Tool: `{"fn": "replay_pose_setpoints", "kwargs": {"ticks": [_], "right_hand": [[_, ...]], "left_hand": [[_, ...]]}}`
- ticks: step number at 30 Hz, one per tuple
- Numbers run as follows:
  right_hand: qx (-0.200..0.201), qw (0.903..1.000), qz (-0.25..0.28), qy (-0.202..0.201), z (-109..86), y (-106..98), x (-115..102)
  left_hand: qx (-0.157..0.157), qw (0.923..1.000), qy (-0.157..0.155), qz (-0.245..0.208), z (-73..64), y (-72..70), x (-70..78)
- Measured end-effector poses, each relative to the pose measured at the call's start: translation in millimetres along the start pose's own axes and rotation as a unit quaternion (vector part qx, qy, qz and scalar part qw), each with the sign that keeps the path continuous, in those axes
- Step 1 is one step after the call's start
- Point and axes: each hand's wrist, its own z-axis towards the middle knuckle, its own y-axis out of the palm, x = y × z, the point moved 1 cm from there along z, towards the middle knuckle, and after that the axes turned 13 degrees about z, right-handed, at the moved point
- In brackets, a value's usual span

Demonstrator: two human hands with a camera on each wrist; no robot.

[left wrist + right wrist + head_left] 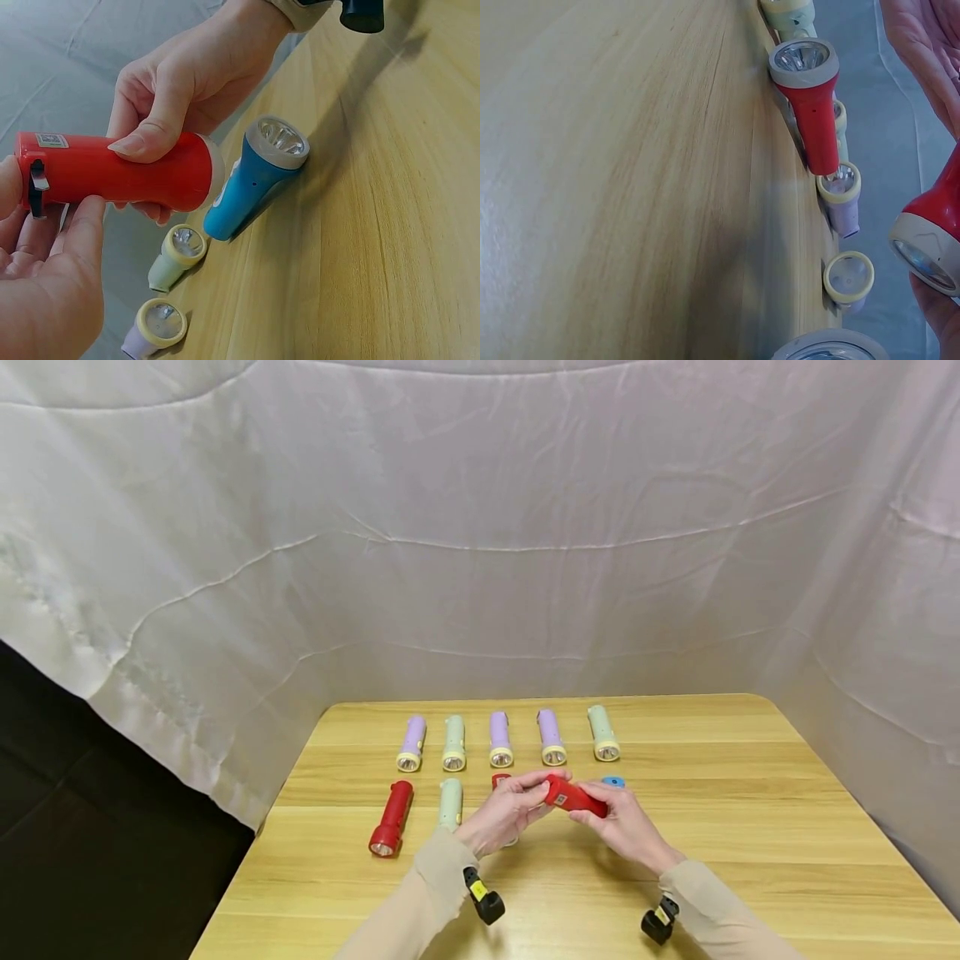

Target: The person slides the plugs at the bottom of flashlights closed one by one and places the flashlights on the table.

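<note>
Both hands hold a red flashlight (577, 797) above the table, lying roughly sideways. My right hand (628, 827) grips its body close to the pale-rimmed lens end; in the left wrist view, the thumb presses along the red side. At the tail end, my left hand (502, 814) has thumb and fingers on the casing, beside a small metal-and-black tab (39, 181) standing out from it. A square label shows near that end. Beneath the hands, a second red flashlight (815, 112) and a blue flashlight (259, 176) lie on the table, both partly hidden in the head view.
Across the back of the wooden table (750, 793) lie purple flashlights (414, 735) and green flashlights (454, 735) in a row. Nearer lie a dark red flashlight (393, 818) and a green flashlight (450, 802), left of the hands. Grey cloth (525, 568) hangs behind.
</note>
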Motion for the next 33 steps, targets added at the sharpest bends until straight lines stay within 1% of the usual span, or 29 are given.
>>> {"fn": "replay_pose_setpoints", "kwargs": {"ticks": [5,13,16,19,24,27,31,33], "right_hand": [[-0.009,1.0,0.002,0.004,-0.6,-1,-1],[-0.016,0.9998,-0.004,-0.012,-0.7,-1,0],[-0.023,0.9997,-0.003,-0.01,-0.3,-1,-1],[-0.028,0.9995,0.002,-0.014,0.3,-1,0],[-0.034,0.9989,0.0,-0.032,0.9,-1,-1],[-0.039,0.999,0.005,-0.02,1.8,-1,-3],[-0.044,0.9988,0.013,0.019,4.2,-3,-7],[-0.041,0.9987,0.01,0.029,5.7,-4,-8]], "left_hand": [[0.009,0.9999,0.001,0.005,0.8,0.8,-0.4],[0.034,0.9993,-0.003,0.014,2.4,2.3,-2.5],[0.041,0.999,-0.004,0.018,3.4,1.9,-3.6],[0.048,0.9984,-0.005,0.028,4.4,1.4,-4.6],[0.062,0.9965,-0.005,0.056,5.0,0.7,-4.5],[0.072,0.9947,0.0,0.074,5.5,0.7,-2.2],[0.084,0.9912,0.011,0.102,6.0,1.5,3.2],[0.085,0.99,0.015,0.112,5.8,2.4,6.8]]}}
